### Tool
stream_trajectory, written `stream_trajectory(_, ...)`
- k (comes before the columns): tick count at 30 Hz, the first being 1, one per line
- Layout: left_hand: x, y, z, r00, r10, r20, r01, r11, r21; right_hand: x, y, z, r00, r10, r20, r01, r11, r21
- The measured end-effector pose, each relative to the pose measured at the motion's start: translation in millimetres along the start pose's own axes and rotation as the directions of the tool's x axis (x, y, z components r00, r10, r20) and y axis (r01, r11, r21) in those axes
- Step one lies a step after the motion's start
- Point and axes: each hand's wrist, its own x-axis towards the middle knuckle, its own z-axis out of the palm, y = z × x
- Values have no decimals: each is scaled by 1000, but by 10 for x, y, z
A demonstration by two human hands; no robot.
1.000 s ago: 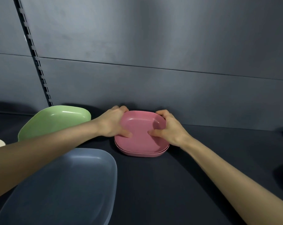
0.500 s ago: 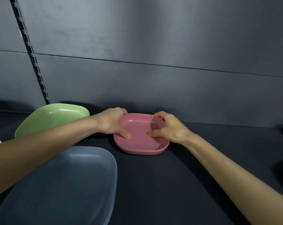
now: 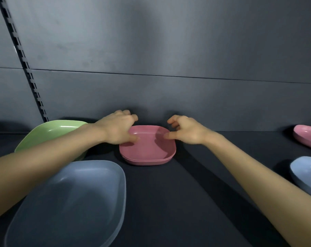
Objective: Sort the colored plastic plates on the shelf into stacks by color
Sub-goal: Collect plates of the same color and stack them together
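Observation:
A stack of pink plates (image 3: 147, 152) sits at the back middle of the dark shelf (image 3: 177, 202). My left hand (image 3: 117, 129) hovers over its far left corner, thumb tip on the plate's inside and fingers loosely curled above the rim. At the far right corner is my right hand (image 3: 186, 132): its thumb touches the rim and its fingers are lifted off and loosely bent. A green plate (image 3: 51, 132) lies to the left, partly behind my left forearm. Grey-blue plates (image 3: 71, 202) are stacked at the front left.
Another pink plate (image 3: 306, 138) and a blue plate (image 3: 306, 173) lie at the right edge, both cut off by the frame. The shelf's grey back panel (image 3: 169, 97) rises just behind the pink stack. A slotted upright (image 3: 31, 82) runs up the left.
Both hands gripped the pink stack's far corners before; now their fingers have lifted off the rim and only the thumbs touch. The view shifted, revealing the plates at right.

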Motion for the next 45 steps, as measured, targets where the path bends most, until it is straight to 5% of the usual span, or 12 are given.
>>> stream_trajectory(9,-109,738,-573,949,177,-260,-178,984,21,-824,109,-902,979,10,-205,-65,962,-265)
stream_trajectory(20,-555,2543,-865,821,275,-500,-329,944,-22,-2384,920,-1856,876,-30,-481,-128,948,-292)
stream_trajectory(33,-633,4587,-659,828,318,-461,-385,921,-57,-3711,2345,-2465,870,31,-492,-194,940,-282)
stream_trajectory(45,550,5281,-440,850,334,-407,-378,925,-30,-3254,3501,-2776,879,27,-476,-186,939,-290)
